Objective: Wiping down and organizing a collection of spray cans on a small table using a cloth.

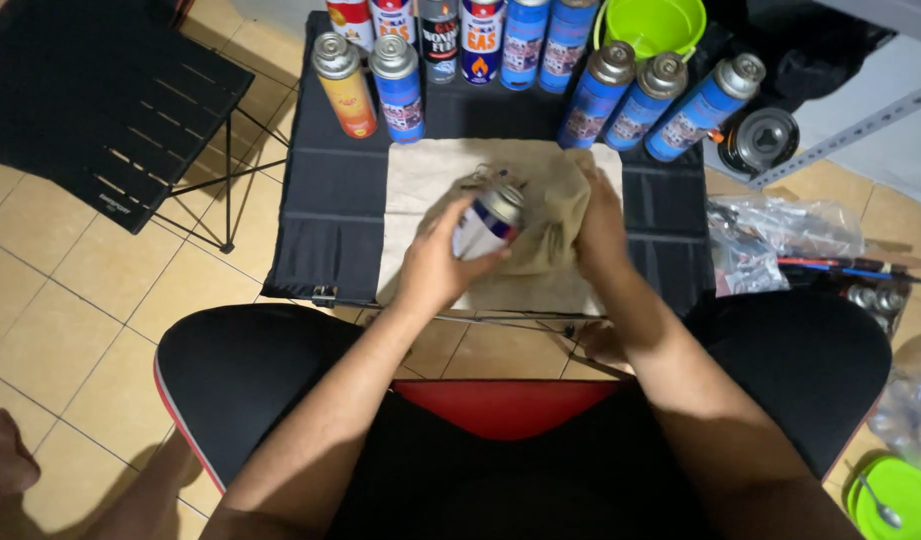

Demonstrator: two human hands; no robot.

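At far left we note a black slatted folding chair [100, 100] on the tiled floor, well apart from the work. Next comes the low black folding table [330, 190], covered at its centre by a pale cloth mat [420, 175].

Along the table's far edge stand upright gas canisters: an orange one [345, 88], a blue one [398, 90] just beside it, a back row, then three blue canisters [645, 105] leaning to the right. A lime-green bucket [652, 25] sits behind them.

Our left hand [435, 265] is curled around the body of a white-and-blue gas canister [488, 222], held over the mat. Its long axis is tilted, valve end pointing up and away from us to the right. The left hand is the nearer one and carries the canister.

Our right hand [600, 225] is closed on a bunched tan rag [545, 220], pressed against the canister's right side; its fingertips are hidden in the folds.

At right lie clear plastic bags [770, 240], and a green lid with a spoon [895, 495] at the lower corner.
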